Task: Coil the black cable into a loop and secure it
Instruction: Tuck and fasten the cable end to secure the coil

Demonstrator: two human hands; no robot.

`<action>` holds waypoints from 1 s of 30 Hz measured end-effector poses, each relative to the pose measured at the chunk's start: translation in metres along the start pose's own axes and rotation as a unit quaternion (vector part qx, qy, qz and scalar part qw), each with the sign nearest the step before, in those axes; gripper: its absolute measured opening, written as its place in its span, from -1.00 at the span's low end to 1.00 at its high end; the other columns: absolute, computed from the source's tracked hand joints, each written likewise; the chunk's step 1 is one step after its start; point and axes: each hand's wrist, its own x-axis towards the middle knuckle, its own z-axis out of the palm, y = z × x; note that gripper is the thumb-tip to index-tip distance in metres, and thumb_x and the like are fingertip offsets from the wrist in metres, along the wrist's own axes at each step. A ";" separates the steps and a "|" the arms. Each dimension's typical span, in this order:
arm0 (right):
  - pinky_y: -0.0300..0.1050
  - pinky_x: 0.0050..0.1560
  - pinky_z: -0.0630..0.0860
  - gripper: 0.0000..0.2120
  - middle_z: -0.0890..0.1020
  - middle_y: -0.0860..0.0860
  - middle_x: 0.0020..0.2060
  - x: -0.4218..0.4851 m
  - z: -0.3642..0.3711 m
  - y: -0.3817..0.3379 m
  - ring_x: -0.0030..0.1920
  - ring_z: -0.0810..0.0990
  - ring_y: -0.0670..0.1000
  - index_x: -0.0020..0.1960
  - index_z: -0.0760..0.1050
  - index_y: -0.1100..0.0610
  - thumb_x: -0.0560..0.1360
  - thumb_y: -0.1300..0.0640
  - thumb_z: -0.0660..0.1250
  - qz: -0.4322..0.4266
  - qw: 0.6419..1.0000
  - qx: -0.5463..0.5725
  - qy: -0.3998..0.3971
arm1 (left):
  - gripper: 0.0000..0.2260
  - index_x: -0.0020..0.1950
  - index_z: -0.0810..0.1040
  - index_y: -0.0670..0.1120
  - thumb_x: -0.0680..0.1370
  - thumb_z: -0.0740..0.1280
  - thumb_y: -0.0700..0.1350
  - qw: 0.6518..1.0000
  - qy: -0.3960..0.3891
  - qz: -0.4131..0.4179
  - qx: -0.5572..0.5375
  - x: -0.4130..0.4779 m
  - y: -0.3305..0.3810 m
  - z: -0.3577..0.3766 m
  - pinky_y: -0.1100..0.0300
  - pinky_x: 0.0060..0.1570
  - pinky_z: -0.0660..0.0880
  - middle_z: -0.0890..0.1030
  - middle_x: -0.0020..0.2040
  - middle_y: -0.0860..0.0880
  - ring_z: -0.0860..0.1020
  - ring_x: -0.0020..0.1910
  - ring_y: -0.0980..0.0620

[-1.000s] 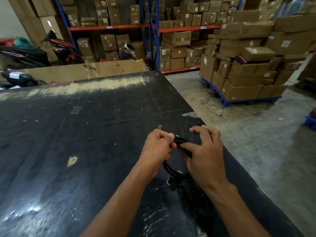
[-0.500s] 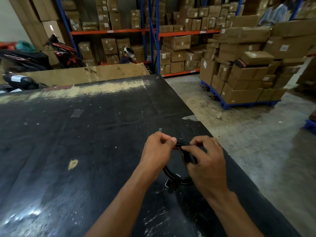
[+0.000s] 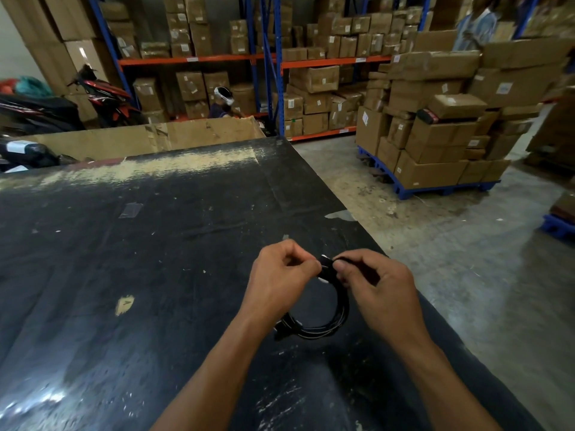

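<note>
Both hands close together, left [image 3: 281, 279] and right [image 3: 378, 283] fingertips pinched, forearms extended

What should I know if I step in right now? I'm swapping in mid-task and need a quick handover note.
Left hand: pinching the top of the black cable coil.
Right hand: pinching the same spot from the other side, on what looks like a small tie or strap; too small to tell.
Cable: already wound into a loop, held just above the black table, near its right edge.
Done: coiling.
Left: finish fastening the top of the loop, then set it down.
</note>
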 end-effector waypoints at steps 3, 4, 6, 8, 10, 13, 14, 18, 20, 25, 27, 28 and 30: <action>-0.16 -0.22 0.61 -0.87 0.69 -0.18 -0.30 0.004 -0.001 0.000 -0.29 0.66 -0.12 -0.17 0.63 -0.11 0.44 0.13 0.45 0.034 0.999 0.005 0.014 | -0.95 -0.29 0.62 0.07 0.34 0.44 0.00 0.999 -0.017 0.030 0.011 -0.003 -0.001 0.000 0.19 -0.32 0.47 0.66 -0.38 0.06 0.54 -0.39 0.20; -0.15 -0.23 0.62 -0.87 0.69 -0.17 -0.30 0.004 -0.001 0.000 -0.29 0.67 -0.12 -0.18 0.63 -0.11 0.42 0.13 0.47 0.045 0.999 0.010 0.018 | -0.94 -0.28 0.62 0.06 0.34 0.45 0.01 0.999 -0.021 0.036 0.009 -0.004 -0.002 0.000 0.17 -0.29 0.49 0.65 -0.38 0.07 0.55 -0.37 0.18; -0.15 -0.23 0.62 -0.89 0.70 -0.14 -0.31 0.004 -0.001 0.000 -0.31 0.67 -0.11 -0.19 0.64 -0.08 0.40 0.13 0.50 0.062 0.998 0.018 0.020 | -0.92 -0.27 0.62 0.05 0.34 0.49 0.00 0.998 -0.031 0.046 0.008 -0.005 -0.004 -0.001 0.14 -0.27 0.54 0.65 -0.37 0.06 0.58 -0.35 0.15; -0.19 -0.26 0.61 -0.91 0.70 -0.11 -0.32 0.004 -0.002 0.000 -0.34 0.67 -0.11 -0.19 0.64 -0.04 0.42 0.14 0.48 0.075 0.997 0.027 0.010 | -0.91 -0.27 0.61 0.05 0.36 0.50 -0.04 0.998 -0.033 0.055 0.006 -0.005 -0.004 -0.003 0.08 -0.22 0.58 0.69 -0.32 0.02 0.62 -0.32 0.08; -0.20 -0.27 0.62 -0.90 0.71 -0.11 -0.31 0.005 -0.004 -0.001 -0.36 0.67 -0.10 -0.17 0.65 -0.03 0.46 0.16 0.44 0.087 0.996 0.030 -0.010 | -0.92 -0.26 0.62 0.04 0.35 0.50 -0.06 0.998 -0.031 0.061 0.007 -0.005 -0.004 -0.004 -0.01 -0.17 0.62 0.71 -0.27 -0.03 0.67 -0.26 -0.05; -0.16 -0.24 0.65 -0.91 0.72 -0.03 -0.31 0.008 -0.009 -0.003 -0.36 0.68 -0.06 -0.19 0.67 0.01 0.44 0.17 0.45 0.113 0.991 0.055 -0.048 | -0.94 -0.26 0.62 0.05 0.33 0.48 -0.06 0.997 -0.038 0.068 0.011 -0.005 -0.004 -0.003 -0.07 -0.16 0.63 0.71 -0.26 -0.04 0.68 -0.23 -0.10; -0.15 -0.23 0.66 -0.92 0.72 0.02 -0.31 0.008 -0.011 -0.003 -0.35 0.68 -0.04 -0.20 0.68 0.03 0.42 0.19 0.47 0.128 0.987 0.079 -0.053 | -0.94 -0.26 0.62 0.05 0.32 0.48 -0.06 0.997 -0.042 0.069 0.008 -0.005 -0.004 -0.003 -0.08 -0.16 0.62 0.71 -0.26 -0.04 0.68 -0.24 -0.08; -0.24 -0.30 0.61 -0.94 0.71 0.16 -0.32 0.009 -0.016 -0.004 -0.38 0.66 -0.04 -0.23 0.66 0.17 0.37 0.30 0.50 0.190 0.966 0.167 -0.056 | -0.93 -0.26 0.62 0.03 0.31 0.47 -0.05 0.996 -0.055 0.075 -0.002 -0.006 -0.005 -0.002 -0.13 -0.16 0.62 0.72 -0.23 -0.06 0.67 -0.20 -0.17; -0.27 -0.31 0.60 -0.94 0.70 0.19 -0.33 0.009 -0.016 -0.004 -0.38 0.67 -0.03 -0.23 0.65 0.21 0.37 0.32 0.50 0.206 0.961 0.178 -0.053 | -0.92 -0.25 0.62 0.03 0.31 0.47 -0.03 0.996 -0.056 0.074 0.003 -0.006 -0.005 -0.001 -0.13 -0.16 0.62 0.72 -0.23 -0.06 0.67 -0.18 -0.18; -0.24 -0.28 0.62 -0.90 0.70 0.04 -0.40 0.007 -0.007 -0.001 -0.36 0.68 -0.04 -0.25 0.64 0.09 0.38 0.25 0.51 0.152 0.980 0.115 0.053 | -0.89 -0.17 0.62 0.08 0.39 0.48 0.07 0.998 -0.042 0.037 0.007 -0.007 -0.004 0.001 0.24 -0.26 0.59 0.72 -0.24 0.04 0.65 -0.29 0.11; -0.29 -0.30 0.59 -0.88 0.70 -0.03 -0.36 0.006 -0.003 -0.001 -0.34 0.68 -0.09 -0.24 0.62 0.04 0.40 0.21 0.50 0.114 0.984 0.104 0.093 | -0.84 -0.10 0.61 0.04 0.48 0.42 0.11 0.998 -0.055 -0.007 -0.001 -0.008 0.000 0.002 0.29 -0.31 0.51 0.73 -0.24 0.04 0.59 -0.36 0.20; -0.29 -0.29 0.60 -0.88 0.71 -0.05 -0.33 0.004 -0.001 -0.001 -0.32 0.69 -0.08 -0.22 0.62 0.01 0.41 0.20 0.50 0.101 0.984 0.104 0.102 | -0.80 -0.08 0.61 0.00 0.53 0.36 0.11 0.997 -0.071 -0.024 0.002 -0.008 0.002 0.003 0.28 -0.32 0.48 0.74 -0.24 0.04 0.57 -0.39 0.20; -0.27 -0.25 0.61 -0.86 0.70 -0.08 -0.26 0.001 0.003 0.000 -0.26 0.69 -0.08 -0.17 0.61 -0.04 0.42 0.19 0.48 0.089 0.984 0.106 0.111 | -0.74 -0.12 0.64 -0.07 0.60 0.27 0.05 0.994 -0.106 -0.041 0.001 -0.008 0.006 0.004 0.30 -0.38 0.44 0.73 -0.27 0.01 0.52 -0.43 0.19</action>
